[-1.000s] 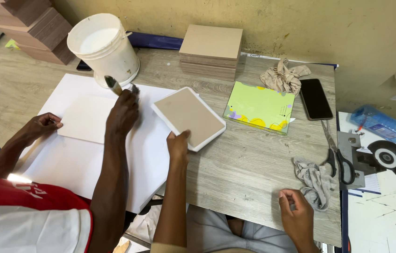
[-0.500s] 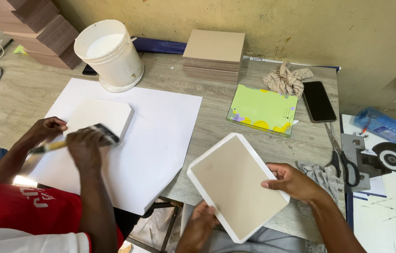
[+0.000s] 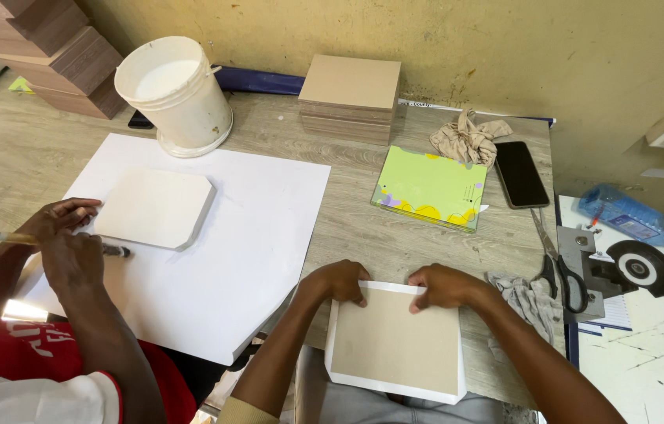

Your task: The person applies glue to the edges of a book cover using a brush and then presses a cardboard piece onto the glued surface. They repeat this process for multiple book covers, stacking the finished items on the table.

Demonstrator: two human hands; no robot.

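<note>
**Kid:** Head view looks down at your hands. What are they holding?

**Me:** Both hold a flat board (image 3: 395, 341) with a white border and a brown middle. It lies at the near edge of the worktop (image 3: 363, 228), and part of it hangs over that edge. My left hand (image 3: 337, 281) pinches its far left corner, fingers curled tight on the white rim. My right hand (image 3: 443, 286) presses along the far rim, fingers bent and closed on it too.

**Kid:** Whose hands are those on the left?

**Me:** Another person in a red shirt. Their two hands (image 3: 65, 239) hold a dark brush (image 3: 41, 239) over a big white sheet (image 3: 214, 235). A white board (image 3: 155, 208) lies on that sheet, just beside their fingers.

**Kid:** What else is on the worktop?

**Me:** A white bucket (image 3: 176, 94) stands near the far edge, and a stack of brown boards (image 3: 350, 98) sits beside it. A green card (image 3: 430, 188) lies past my board, with a black phone (image 3: 520, 174) next to it. Scissors (image 3: 556, 259) and a grey rag (image 3: 528, 297) lie by the right edge.
</note>
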